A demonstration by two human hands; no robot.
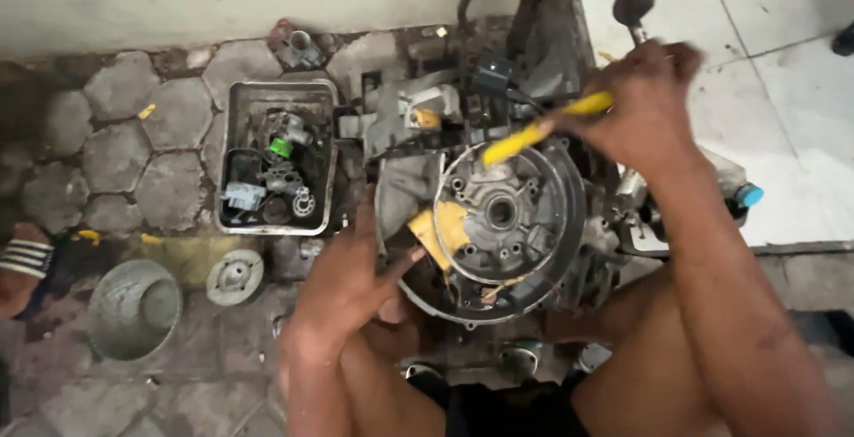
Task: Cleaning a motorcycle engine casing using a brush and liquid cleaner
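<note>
Head view, right hand [645,99] fisted around a yellow-handled tool [543,128] angled onto the round engine casing [507,224], left hand [351,277] open, fingers spread against the casing's left edge beside a yellow patch [442,228], metal tray of small parts [277,157] on the left.

I see hexagonal paving [116,157] — on it a parts tray [233,95], metal bowl [133,308], round disc [235,275], engine [498,215].

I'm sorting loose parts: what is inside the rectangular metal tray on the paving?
The rectangular metal tray holds a pile of small grey metal parts, a green round cap and a pale blue-grey piece. What lies under the pile is covered.
</note>
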